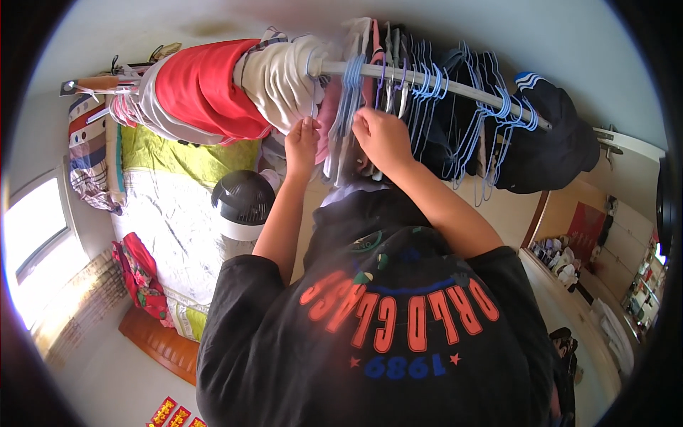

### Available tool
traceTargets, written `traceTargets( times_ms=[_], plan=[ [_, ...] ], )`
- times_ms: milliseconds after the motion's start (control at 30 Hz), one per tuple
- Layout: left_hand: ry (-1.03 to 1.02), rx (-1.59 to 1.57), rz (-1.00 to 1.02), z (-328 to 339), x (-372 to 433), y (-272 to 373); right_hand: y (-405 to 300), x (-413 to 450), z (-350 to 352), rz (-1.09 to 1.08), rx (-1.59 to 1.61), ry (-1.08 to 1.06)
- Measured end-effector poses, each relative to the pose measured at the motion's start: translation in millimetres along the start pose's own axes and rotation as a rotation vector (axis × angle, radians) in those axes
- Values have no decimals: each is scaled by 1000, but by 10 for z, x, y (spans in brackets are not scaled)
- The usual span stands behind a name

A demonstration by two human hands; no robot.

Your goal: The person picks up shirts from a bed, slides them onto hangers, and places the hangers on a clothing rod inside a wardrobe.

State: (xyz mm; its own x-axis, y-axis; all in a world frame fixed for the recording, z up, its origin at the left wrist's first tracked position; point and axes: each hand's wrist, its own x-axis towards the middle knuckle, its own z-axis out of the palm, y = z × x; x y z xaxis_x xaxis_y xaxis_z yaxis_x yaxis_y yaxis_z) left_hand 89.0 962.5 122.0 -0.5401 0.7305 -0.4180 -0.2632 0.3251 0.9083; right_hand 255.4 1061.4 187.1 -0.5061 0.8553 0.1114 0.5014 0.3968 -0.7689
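Note:
A metal clothes rail [392, 71] crosses in front of me, loaded with garments and hangers. My left hand [302, 145] pinches the lower end of a light-blue wire hanger [312, 99], whose hook is over the rail beside a cream garment [277, 80]. My right hand [383, 137] is curled in front of a tight bunch of blue hangers [353, 72]; its fingertips are hidden, so I cannot tell whether it grips anything. Purple hangers [381, 72] hang just right of the bunch. A red garment [195, 88] is draped over the rail farther left.
More blue hangers [499, 101] and a dark jacket [555, 139] hang at the rail's right end. Below left stand a black-and-white fan [243, 200] and a bed with a pale cover [160, 213]. A window [40, 229] is at far left, a doorway edge [535, 219] at right.

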Motion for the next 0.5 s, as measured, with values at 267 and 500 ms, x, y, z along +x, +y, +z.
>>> traceTargets(
  times_ms=[267, 500],
  plan=[
    [-27, -93, -104, 224, -198, 276, -383, 842, -403, -470, 9, 295],
    [61, 271, 166, 462, -169, 105, -292, 1232, -231, -394, -272, -168]
  ],
)
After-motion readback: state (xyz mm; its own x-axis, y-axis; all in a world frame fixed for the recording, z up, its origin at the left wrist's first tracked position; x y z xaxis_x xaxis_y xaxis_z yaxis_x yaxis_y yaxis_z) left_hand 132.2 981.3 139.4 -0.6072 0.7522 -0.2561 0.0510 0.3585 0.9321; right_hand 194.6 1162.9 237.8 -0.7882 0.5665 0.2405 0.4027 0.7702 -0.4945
